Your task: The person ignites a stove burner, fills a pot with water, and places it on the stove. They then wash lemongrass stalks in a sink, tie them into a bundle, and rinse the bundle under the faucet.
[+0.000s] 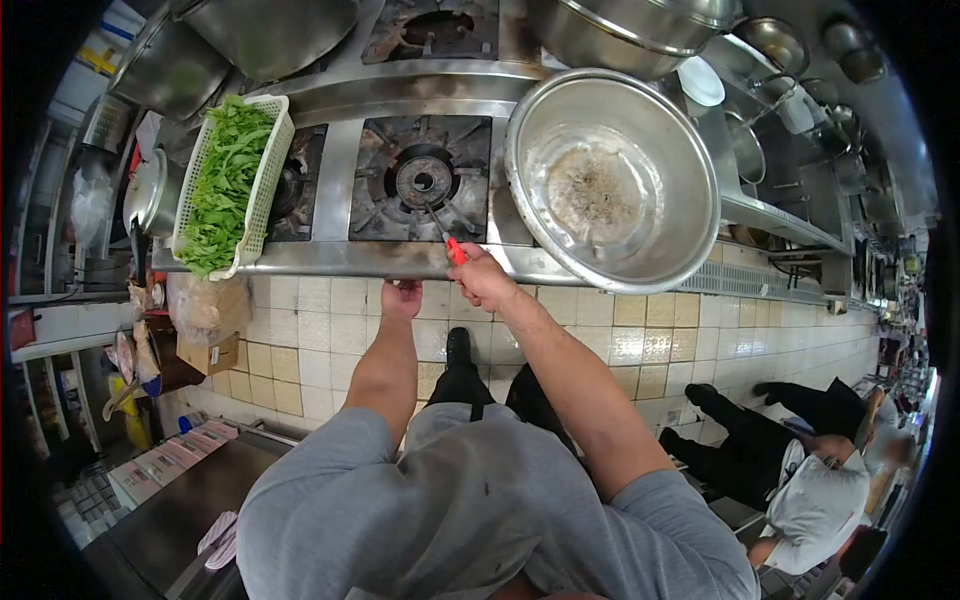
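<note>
My right hand is closed around the red handle of a long-nosed lighter. The lighter's thin metal rod points at the gas burner, its tip close to the burner's near side. At the stove's front edge, my left hand reaches in just under the steel rim. Its fingers are curled, and whatever they grip there is hidden. Right of the burner sits a large, wide steel basin, stained at the bottom.
A pale plastic basket heaped with leafy greens rests on the stove at left. Big steel pots stand along the back. Cardboard boxes lie on the tiled floor. Another person is at the lower right.
</note>
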Tool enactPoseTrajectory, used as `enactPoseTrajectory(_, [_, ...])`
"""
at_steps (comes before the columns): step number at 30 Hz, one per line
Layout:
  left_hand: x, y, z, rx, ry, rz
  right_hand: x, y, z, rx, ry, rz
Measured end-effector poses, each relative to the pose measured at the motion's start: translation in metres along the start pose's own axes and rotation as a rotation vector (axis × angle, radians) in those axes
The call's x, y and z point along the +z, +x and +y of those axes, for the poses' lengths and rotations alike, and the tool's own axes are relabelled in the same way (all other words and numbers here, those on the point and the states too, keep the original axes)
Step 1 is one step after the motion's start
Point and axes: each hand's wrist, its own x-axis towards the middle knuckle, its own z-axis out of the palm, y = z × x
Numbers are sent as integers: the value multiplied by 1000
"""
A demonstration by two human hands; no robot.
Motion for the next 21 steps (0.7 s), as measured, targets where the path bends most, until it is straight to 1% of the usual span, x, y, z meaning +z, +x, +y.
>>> enactPoseTrajectory(2, [14, -25, -3, 110, 8, 29, 10, -4, -3, -6, -15, 22])
enactPoseTrajectory(6, [7, -8, -3, 152, 61, 47, 9, -4, 5, -5, 72, 21])
enactPoseTrajectory(8, [6, -11, -4, 124, 81, -6, 10, 4, 13, -4, 37, 55])
enactPoseTrajectory(9, [2, -7, -2, 125, 87, -6, 11, 2, 13, -6, 43, 54])
enactPoseTrajectory(11, [-3, 4, 2, 15, 86, -17, 12, 0, 11, -25, 44, 14])
enactPoseTrajectory(14, [-1, 5, 3, -17, 94, 6, 10, 1, 14, -65, 4, -5])
enactPoseTrajectory(15, [0, 2, 1, -18, 99, 9, 8, 4, 24, -64, 10, -4])
enactPoseTrajectory(16, [3, -5, -3, 24, 70, 32, 7, 4, 38, -199, -90, 59])
enactPoseTrajectory(17, [10, -10, -6, 68, 40, 48, 2, 2, 50, -273, -142, 89])
enactPoseTrajectory(18, [14, -16, -7, 69, 42, 43, -2, -4, 59, -346, -195, 123])
enactPoseTrajectory(19, [14, -23, -8, 117, 67, 13, -12, -21, 66, -421, -289, 75])
enactPoseTrajectory(20, [14, -27, -10, 164, 89, -18, -21, -50, 62, -401, -301, 13])
enactPoseTrajectory(21, [11, -28, -10, 162, 89, -19, -31, -79, 58, -381, -314, -48])
